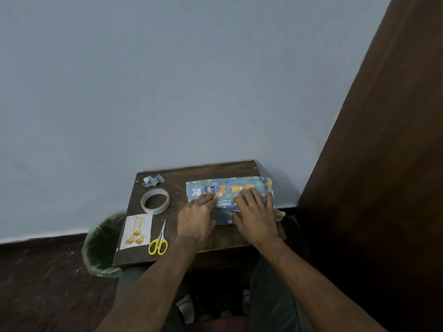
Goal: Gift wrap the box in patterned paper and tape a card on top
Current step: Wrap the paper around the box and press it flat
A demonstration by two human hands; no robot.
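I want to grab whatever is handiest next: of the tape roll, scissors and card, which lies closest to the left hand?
The scissors, yellow-handled, just left of the left hand; the tape roll and card lie farther left.

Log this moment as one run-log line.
stage: smoothing paper | left hand: flat on box | right hand: flat on box | card, tape, scissors: idle on table
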